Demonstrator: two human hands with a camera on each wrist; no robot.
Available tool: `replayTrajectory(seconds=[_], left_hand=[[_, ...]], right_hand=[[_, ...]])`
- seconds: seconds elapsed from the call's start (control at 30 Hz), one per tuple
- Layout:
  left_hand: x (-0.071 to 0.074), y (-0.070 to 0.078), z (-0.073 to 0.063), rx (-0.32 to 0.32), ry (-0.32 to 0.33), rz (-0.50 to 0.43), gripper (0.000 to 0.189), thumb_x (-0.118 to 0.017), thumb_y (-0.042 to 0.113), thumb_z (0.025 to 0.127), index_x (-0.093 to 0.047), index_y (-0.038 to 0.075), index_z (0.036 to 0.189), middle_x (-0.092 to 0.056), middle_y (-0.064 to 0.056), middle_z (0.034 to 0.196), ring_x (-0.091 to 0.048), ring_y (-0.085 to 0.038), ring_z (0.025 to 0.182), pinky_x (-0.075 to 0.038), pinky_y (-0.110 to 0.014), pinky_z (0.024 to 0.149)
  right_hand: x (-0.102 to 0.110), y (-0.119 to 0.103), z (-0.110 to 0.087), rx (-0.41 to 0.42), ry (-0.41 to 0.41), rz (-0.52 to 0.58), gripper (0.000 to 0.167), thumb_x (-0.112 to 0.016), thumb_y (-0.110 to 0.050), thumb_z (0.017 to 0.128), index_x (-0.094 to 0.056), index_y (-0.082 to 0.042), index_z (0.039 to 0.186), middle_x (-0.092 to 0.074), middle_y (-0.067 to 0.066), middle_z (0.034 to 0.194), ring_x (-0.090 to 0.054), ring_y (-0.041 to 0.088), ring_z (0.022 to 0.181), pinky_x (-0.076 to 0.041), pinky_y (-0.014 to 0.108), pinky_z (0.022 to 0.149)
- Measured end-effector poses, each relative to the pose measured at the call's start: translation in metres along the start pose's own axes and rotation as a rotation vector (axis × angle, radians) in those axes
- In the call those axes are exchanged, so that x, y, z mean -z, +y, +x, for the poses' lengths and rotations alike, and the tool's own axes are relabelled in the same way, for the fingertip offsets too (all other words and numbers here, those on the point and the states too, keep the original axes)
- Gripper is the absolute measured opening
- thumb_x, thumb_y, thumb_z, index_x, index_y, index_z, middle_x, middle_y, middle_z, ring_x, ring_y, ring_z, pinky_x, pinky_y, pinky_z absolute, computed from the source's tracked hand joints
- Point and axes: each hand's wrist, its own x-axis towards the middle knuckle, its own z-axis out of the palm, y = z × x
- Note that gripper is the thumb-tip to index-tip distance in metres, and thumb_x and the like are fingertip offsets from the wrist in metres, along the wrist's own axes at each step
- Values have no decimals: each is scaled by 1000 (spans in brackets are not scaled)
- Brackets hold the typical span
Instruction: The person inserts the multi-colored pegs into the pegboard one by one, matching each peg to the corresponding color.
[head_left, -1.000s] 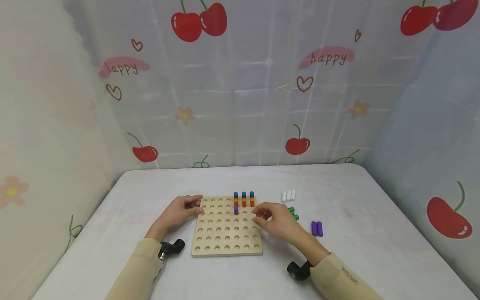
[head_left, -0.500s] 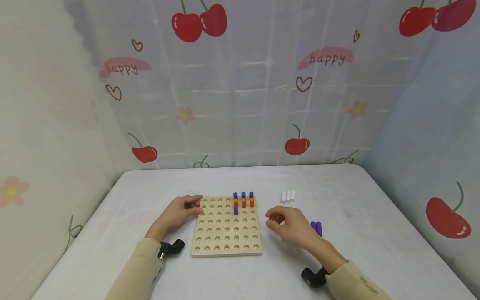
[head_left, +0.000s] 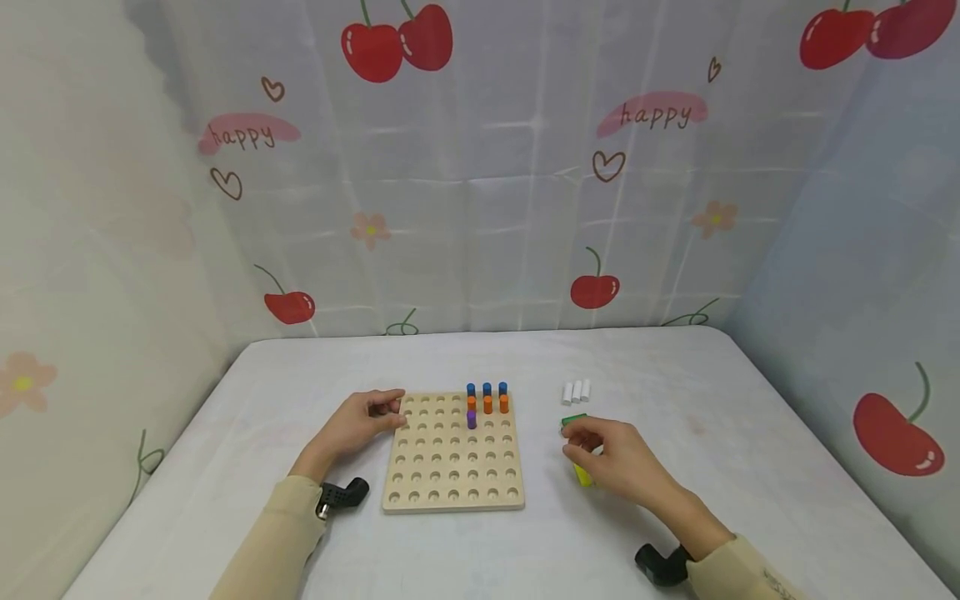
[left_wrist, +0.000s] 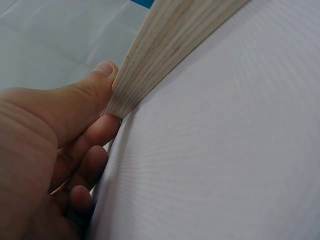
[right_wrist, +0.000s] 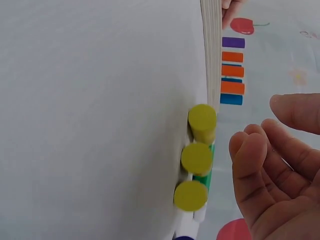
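Observation:
A wooden pegboard (head_left: 442, 467) with rows of round holes lies on the table. My left hand (head_left: 365, 422) holds its left edge; in the left wrist view the thumb (left_wrist: 82, 97) and index finger are at the board's corner. Upright near the far right corner stand three blue pegs (head_left: 487, 389), three orange pegs (head_left: 487, 406) and one purple peg (head_left: 472, 420). My right hand (head_left: 618, 458) is right of the board, fingers loosely curved and holding nothing. Beneath and beside it lie a green peg (head_left: 574, 417) and yellow pegs (head_left: 584, 477); three yellow ends (right_wrist: 196, 158) show in the right wrist view.
Three white pegs (head_left: 577, 392) lie farther back on the white-covered table (head_left: 225, 467). A dark blue or purple round end (right_wrist: 184, 238) peeks in at the bottom of the right wrist view. A printed curtain (head_left: 465, 250) hangs behind the table.
My right hand has moved right, away from the board's right edge to above the loose pegs, now covering the purple ones. My left hand and the board have stayed put.

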Motion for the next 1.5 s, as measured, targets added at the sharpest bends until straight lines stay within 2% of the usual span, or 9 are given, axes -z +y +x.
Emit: replayTrajectory(seconds=[0.2,0.63,0.93,1.17,1.5], left_hand=[[0,-3,0,5,5,12,53,-80,27,91,-65,13,140,-68,2,104,-56,-18,99,-44,-38,94],[-1,-4,0,15,2,21,53,-79,27,92,-64,14,141,-67,2,105,-56,-17,100,-44,-35,94],[0,-4,1,2,1,27,52,-79,28,92,-65,14,140,-67,2,104,-56,-18,99,-44,-36,92],[0,-5,3,-11,4,17,52,-79,26,92,-65,13,140,-67,2,104,-56,-18,100,-45,-38,96],[-1,-3,2,1,7,9,53,-79,28,92,-65,13,141,-66,1,104,-55,-18,100,-45,-39,95]], right_hand=[[5,6,-3,-25,10,-19,11,-76,-19,94,-74,-17,105,-69,-9,89,-62,10,86,-50,28,73],[17,19,-11,-86,57,-53,20,-76,-19,94,-73,-14,113,-71,-5,95,-62,13,87,-52,33,79],[27,30,-14,-133,82,-84,25,-76,-18,93,-72,-12,118,-69,0,95,-60,18,87,-51,28,67],[35,42,-16,-135,118,-97,25,-75,-15,93,-72,-9,117,-68,1,94,-63,20,91,-50,28,66],[38,55,-15,-156,136,-106,24,-76,-15,92,-72,-6,115,-67,2,90,-60,19,84,-47,26,62]])
